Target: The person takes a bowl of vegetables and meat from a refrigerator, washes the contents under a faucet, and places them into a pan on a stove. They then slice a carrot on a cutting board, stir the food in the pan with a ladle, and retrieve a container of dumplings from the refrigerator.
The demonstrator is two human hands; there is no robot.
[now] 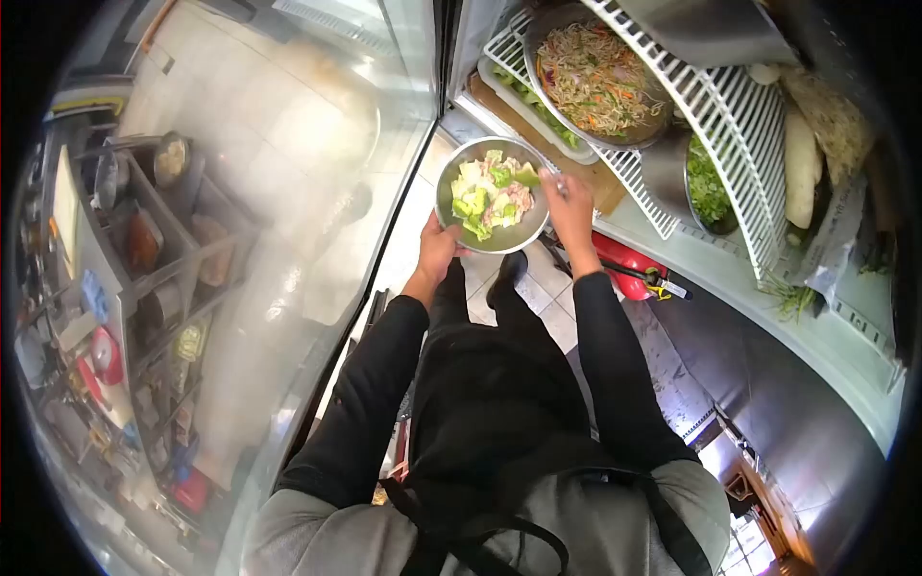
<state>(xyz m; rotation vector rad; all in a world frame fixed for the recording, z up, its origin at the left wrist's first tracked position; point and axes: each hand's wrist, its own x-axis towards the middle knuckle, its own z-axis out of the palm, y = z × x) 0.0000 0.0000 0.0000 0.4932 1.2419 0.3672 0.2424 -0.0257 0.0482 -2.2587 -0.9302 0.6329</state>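
Note:
A round metal bowl [526, 233] is in front of me, with chopped green leaves and pale pink pieces [492, 195] in it. My left hand [440, 248] grips the bowl's near left rim, the thumb over the edge. Over the right rim is my right hand [570, 206], its fingers closed together. A green piece [526, 177] lies just beside its fingertips; whether they hold it or a small utensil I cannot make out.
An open fridge with white wire shelves [715, 125] stands to the right. On them are a pan of shredded vegetables [600, 82], a pot of chopped greens [709, 187] and long white radishes [799, 168]. A fogged glass door [317, 192] is at left, a red fire extinguisher [629, 264] below the fridge.

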